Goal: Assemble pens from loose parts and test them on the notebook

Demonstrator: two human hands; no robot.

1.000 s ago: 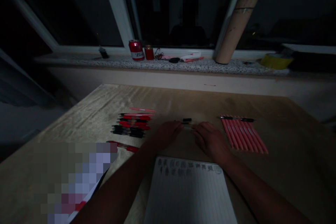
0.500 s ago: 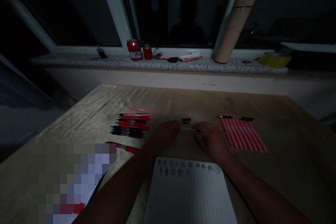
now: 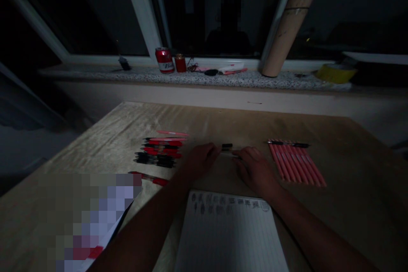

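Both my hands rest on the wooden table [image 3: 95,140] just beyond a lined notepad [image 3: 229,233]. My left hand [image 3: 199,161] and my right hand [image 3: 255,169] are closed on the two ends of a thin clear pen [image 3: 230,153] held between them. A small black pen cap [image 3: 227,146] lies just past the pen. Left of my left hand is a heap of red and black pens [image 3: 161,148]. To the right of my right hand, pink pens [image 3: 296,163] lie in a row side by side.
A single red pen [image 3: 149,177] lies near a blurred package [image 3: 86,216] at front left. On the stone window sill [image 3: 287,80] stand a red can [image 3: 165,60], a small red jar [image 3: 180,63], a cardboard tube [image 3: 284,34] and a yellow tape roll [image 3: 334,73].
Both hands with the pen have shifted slightly away from me toward the black cap. Nothing else on the table has moved.
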